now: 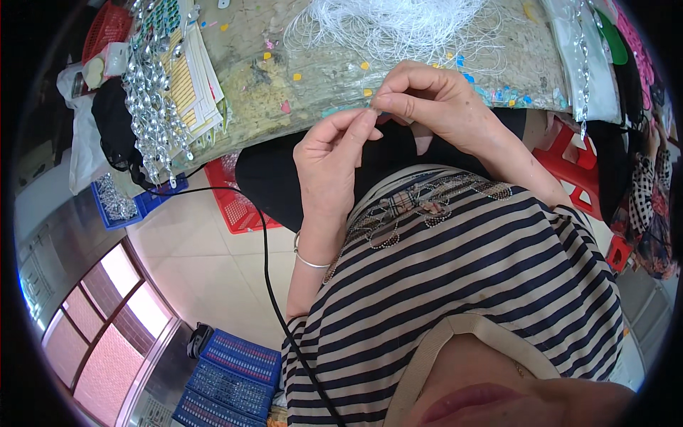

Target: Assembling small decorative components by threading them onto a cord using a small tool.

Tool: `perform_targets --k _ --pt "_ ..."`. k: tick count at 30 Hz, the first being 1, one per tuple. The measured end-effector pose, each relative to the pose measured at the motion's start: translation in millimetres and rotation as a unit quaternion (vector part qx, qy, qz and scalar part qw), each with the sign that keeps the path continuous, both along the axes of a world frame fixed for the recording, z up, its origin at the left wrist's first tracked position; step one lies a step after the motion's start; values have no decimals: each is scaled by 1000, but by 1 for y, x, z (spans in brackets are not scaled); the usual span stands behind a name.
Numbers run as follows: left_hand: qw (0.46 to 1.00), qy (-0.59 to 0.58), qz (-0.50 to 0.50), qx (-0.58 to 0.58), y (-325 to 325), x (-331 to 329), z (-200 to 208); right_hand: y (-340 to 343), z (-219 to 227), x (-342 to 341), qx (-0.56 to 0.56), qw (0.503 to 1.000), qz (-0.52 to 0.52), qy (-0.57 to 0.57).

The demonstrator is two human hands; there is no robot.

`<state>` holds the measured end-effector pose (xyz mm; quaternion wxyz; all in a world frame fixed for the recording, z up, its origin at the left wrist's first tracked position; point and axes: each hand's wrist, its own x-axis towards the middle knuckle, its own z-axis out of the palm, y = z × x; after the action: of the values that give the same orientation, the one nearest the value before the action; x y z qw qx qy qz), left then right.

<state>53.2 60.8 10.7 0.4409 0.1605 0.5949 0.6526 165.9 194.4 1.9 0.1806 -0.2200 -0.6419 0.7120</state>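
My left hand (pixel 329 160) and my right hand (pixel 445 107) meet at the table's near edge, their fingertips nearly touching. Thumb and forefinger of each are pinched together. Whatever sits between them is too small to make out. Just beyond lies a loose heap of thin white thread (pixel 398 28) on the worn, stained table (pixel 256 96). Small yellow, pink and blue bits are scattered around the hands, among them a pink one (pixel 286 107).
Strands of shiny clear beads (pixel 153 107) hang over the table's left edge beside stacked paper sheets (pixel 199 89). Another bead strand (pixel 585 78) hangs at the right. Below are a blue bin (pixel 153 203), a red basket (pixel 238 213), a red stool (pixel 573 160) and a black cable (pixel 267 263).
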Motion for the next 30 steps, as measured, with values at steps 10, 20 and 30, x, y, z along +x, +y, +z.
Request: perform_targets --k 10,20,30 --pt "1000 5 9 -18 -1 0 3 -1 0 6 -44 998 8 -45" --pt "1000 -3 -13 -27 -2 1 0 1 7 6 -19 999 40 -13" --pt "998 55 -31 -30 -11 -12 0 19 9 9 515 856 38 -6"
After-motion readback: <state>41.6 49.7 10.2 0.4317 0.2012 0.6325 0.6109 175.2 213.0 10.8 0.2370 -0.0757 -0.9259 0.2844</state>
